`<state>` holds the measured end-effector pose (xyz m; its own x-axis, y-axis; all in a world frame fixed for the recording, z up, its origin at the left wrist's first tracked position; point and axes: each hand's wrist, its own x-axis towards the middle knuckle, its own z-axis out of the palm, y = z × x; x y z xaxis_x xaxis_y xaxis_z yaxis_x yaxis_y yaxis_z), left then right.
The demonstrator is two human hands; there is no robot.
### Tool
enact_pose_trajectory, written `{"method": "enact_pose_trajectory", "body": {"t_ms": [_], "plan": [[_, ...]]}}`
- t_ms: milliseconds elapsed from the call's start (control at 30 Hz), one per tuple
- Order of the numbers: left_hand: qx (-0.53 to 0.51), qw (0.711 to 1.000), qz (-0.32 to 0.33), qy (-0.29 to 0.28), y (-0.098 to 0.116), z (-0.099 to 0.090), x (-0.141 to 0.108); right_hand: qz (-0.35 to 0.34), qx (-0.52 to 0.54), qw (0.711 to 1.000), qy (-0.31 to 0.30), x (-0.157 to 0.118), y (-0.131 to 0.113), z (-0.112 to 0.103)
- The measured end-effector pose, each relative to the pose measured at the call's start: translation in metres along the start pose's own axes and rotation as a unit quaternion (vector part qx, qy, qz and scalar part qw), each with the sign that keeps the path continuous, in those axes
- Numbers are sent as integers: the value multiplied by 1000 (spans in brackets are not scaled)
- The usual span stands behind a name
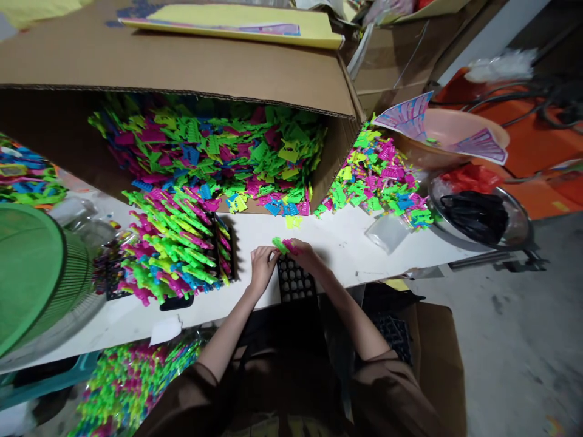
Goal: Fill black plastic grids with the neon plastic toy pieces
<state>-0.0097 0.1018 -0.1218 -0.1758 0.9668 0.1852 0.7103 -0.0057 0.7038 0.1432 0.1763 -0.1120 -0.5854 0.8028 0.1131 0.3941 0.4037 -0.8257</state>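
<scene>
My left hand (262, 268) is closed, its fingertips pinching the lower edge of a small bright green plastic toy piece (279, 245). My right hand (310, 260) is closed around a pink plastic toy piece (291, 246) that meets the green one; whether the two are joined I cannot tell. Just below both hands lies a black tray (296, 285) with rows of round holes, at the table's near edge. Left of my left hand, a black rack (232, 255) stands packed with upright green, pink, yellow and blue toy pieces (182, 243).
A large cardboard box (228, 60), open toward me, holds many loose coloured pieces. More pieces (378, 176) are heaped to its right, beside a steel bowl (523, 224) and a peach basin (487, 124). At left stands a green basket (59, 261). A clear bag (389, 232) lies on the white table (346, 243).
</scene>
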Motion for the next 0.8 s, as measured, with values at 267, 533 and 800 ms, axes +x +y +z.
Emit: {"method": "enact_pose_trajectory", "body": {"t_ms": [267, 533, 800], "plan": [[0, 1000, 4, -4, 0, 3, 3, 25, -26, 999, -39, 11, -1, -3], [1, 1000, 10, -7, -4, 9, 7, 40, -9, 998, -57, 13, 4, -9], [-3, 1000, 21, -14, -5, 10, 10, 38, -9, 997, -61, 14, 2, -13]]}}
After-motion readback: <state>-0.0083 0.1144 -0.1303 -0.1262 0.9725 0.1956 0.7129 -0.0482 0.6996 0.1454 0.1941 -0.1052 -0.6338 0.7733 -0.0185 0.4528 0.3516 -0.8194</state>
